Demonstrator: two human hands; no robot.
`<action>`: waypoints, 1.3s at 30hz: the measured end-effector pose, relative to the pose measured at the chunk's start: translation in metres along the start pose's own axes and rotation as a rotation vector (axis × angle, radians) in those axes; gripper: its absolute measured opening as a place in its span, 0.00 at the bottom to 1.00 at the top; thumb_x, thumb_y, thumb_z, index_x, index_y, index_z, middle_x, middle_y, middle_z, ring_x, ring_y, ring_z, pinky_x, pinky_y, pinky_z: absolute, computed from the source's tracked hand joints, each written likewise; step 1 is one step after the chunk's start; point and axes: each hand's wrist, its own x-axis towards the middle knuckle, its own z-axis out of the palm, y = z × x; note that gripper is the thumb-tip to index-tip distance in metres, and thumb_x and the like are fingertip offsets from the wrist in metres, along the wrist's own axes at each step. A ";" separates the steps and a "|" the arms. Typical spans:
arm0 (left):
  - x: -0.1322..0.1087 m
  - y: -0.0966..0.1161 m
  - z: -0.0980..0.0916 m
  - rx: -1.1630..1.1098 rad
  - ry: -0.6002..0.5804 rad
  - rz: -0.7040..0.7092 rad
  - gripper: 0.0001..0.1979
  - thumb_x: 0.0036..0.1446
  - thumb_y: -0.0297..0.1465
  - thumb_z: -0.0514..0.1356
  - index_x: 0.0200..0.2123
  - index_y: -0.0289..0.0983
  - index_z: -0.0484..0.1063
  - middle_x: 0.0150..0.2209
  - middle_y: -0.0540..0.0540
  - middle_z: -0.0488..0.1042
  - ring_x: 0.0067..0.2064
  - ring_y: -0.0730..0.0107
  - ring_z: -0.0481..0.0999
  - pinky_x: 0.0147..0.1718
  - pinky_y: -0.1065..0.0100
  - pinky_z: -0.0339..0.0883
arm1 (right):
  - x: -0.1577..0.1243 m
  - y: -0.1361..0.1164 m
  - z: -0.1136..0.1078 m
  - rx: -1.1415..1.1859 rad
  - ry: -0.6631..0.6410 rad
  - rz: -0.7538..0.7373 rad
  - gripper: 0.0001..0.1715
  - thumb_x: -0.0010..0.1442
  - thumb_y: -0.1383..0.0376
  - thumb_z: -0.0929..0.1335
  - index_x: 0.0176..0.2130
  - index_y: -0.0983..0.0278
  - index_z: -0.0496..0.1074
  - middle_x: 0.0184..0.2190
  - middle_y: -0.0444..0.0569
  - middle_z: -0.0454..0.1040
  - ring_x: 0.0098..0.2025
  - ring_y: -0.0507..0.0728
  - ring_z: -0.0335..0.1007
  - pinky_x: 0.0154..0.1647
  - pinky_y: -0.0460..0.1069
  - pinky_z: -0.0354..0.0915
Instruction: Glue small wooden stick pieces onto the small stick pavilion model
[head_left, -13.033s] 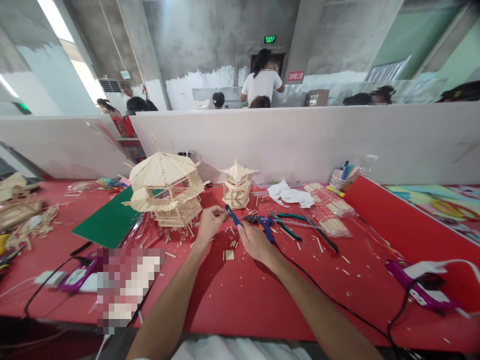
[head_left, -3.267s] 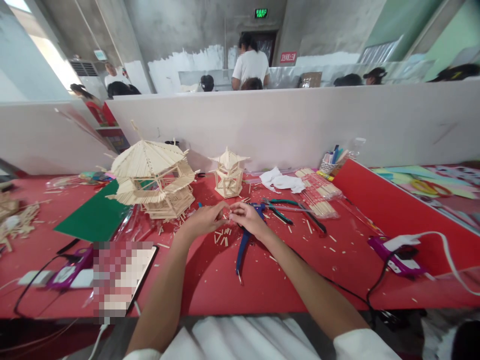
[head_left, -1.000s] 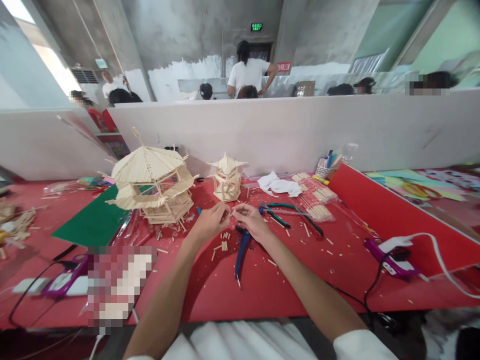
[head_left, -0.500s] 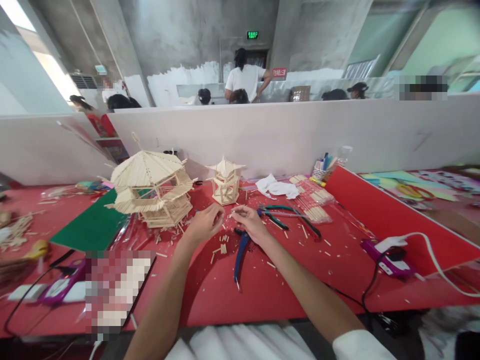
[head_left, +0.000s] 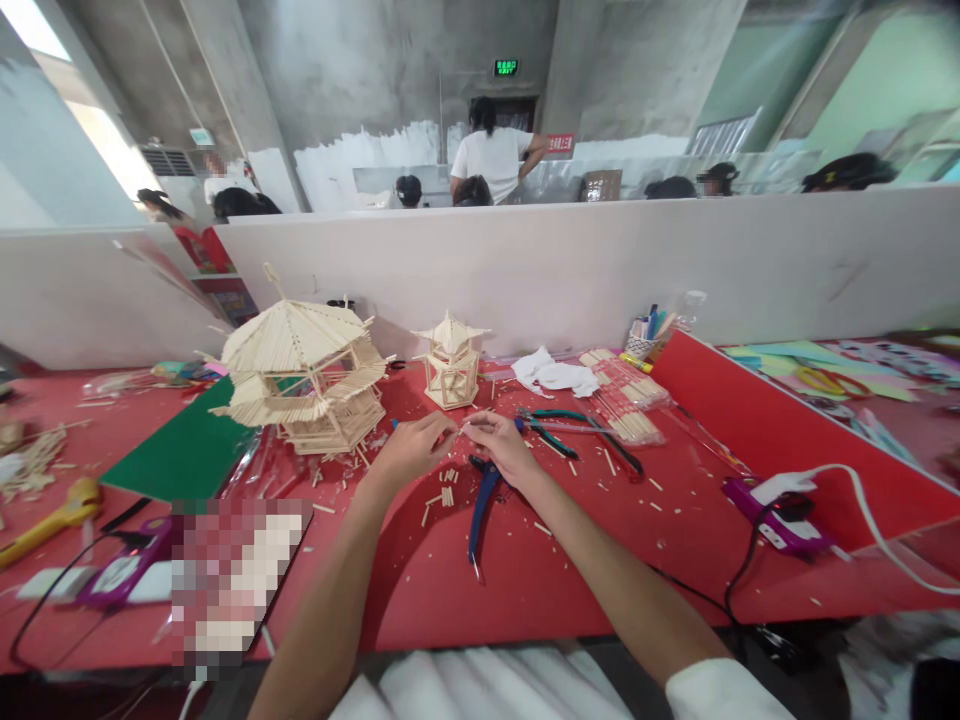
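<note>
My left hand (head_left: 415, 447) and my right hand (head_left: 501, 445) are close together over the middle of the red table. The right thumb and fingers pinch something tiny and pale, too small to name. The left fingers are bent and pressed together, their tips close to the right fingertips; what they hold is hidden. Below the right hand lie blue-handled pliers (head_left: 484, 510). Short cut wooden sticks (head_left: 447, 496) lie between the forearms. Behind the hands stands a small stick pavilion (head_left: 451, 372), and a larger stick pavilion (head_left: 300, 370) is to the left.
Green-handled pliers (head_left: 555, 440), bagged sticks (head_left: 622, 400) and a white cloth (head_left: 553, 375) lie right of centre. A red board (head_left: 795, 440) and a purple power strip (head_left: 780, 515) are farther right. Left are a green board (head_left: 176, 445) and a yellow glue gun (head_left: 56, 515).
My left hand has turned slightly, its fingers reaching nearer the right fingertips. At the far left, a blurred brown shape is gone and the yellow glue gun shows whole. My right hand barely moved.
</note>
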 end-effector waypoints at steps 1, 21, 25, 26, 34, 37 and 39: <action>0.000 0.001 -0.001 0.012 -0.008 -0.004 0.09 0.66 0.33 0.53 0.40 0.38 0.72 0.38 0.46 0.77 0.35 0.72 0.76 0.32 0.72 0.62 | 0.000 0.000 0.000 -0.003 0.001 0.002 0.23 0.39 0.56 0.80 0.33 0.63 0.75 0.24 0.41 0.74 0.22 0.47 0.63 0.23 0.43 0.58; 0.001 -0.003 -0.002 0.048 0.003 -0.178 0.04 0.59 0.28 0.55 0.37 0.39 0.69 0.36 0.48 0.74 0.32 0.71 0.71 0.31 0.71 0.58 | -0.006 -0.010 0.004 -0.119 -0.083 -0.078 0.20 0.43 0.56 0.78 0.36 0.62 0.79 0.25 0.41 0.73 0.20 0.46 0.58 0.21 0.44 0.53; 0.002 -0.012 -0.009 0.107 0.034 -0.317 0.04 0.60 0.29 0.54 0.37 0.39 0.67 0.37 0.45 0.74 0.35 0.66 0.73 0.34 0.68 0.60 | -0.005 -0.008 0.003 -0.109 -0.071 -0.059 0.20 0.43 0.56 0.78 0.37 0.61 0.79 0.27 0.42 0.74 0.23 0.47 0.60 0.23 0.44 0.57; 0.002 -0.015 -0.012 0.143 0.042 -0.362 0.04 0.60 0.30 0.54 0.37 0.38 0.67 0.37 0.44 0.74 0.36 0.65 0.73 0.35 0.67 0.60 | -0.005 -0.008 0.002 -0.100 -0.070 -0.056 0.20 0.43 0.57 0.78 0.37 0.61 0.79 0.28 0.42 0.74 0.23 0.47 0.61 0.24 0.44 0.58; -0.008 -0.035 -0.018 0.231 0.020 -0.618 0.07 0.63 0.35 0.54 0.35 0.39 0.69 0.37 0.42 0.76 0.37 0.61 0.75 0.34 0.66 0.61 | -0.006 -0.012 0.003 -0.068 -0.058 -0.028 0.19 0.42 0.58 0.77 0.36 0.60 0.78 0.30 0.43 0.74 0.29 0.51 0.67 0.26 0.44 0.63; -0.010 -0.042 -0.012 0.211 0.007 -0.587 0.09 0.62 0.28 0.52 0.39 0.41 0.71 0.39 0.42 0.78 0.39 0.62 0.76 0.35 0.67 0.61 | -0.006 -0.013 0.003 -0.069 -0.051 -0.037 0.21 0.41 0.57 0.78 0.37 0.61 0.77 0.31 0.44 0.74 0.29 0.51 0.69 0.26 0.44 0.64; -0.010 -0.045 -0.007 0.201 0.006 -0.577 0.11 0.62 0.26 0.52 0.42 0.41 0.73 0.39 0.42 0.79 0.40 0.62 0.77 0.36 0.67 0.62 | -0.006 -0.013 0.002 -0.062 -0.051 -0.038 0.22 0.41 0.57 0.78 0.37 0.61 0.76 0.30 0.44 0.74 0.28 0.51 0.68 0.25 0.44 0.64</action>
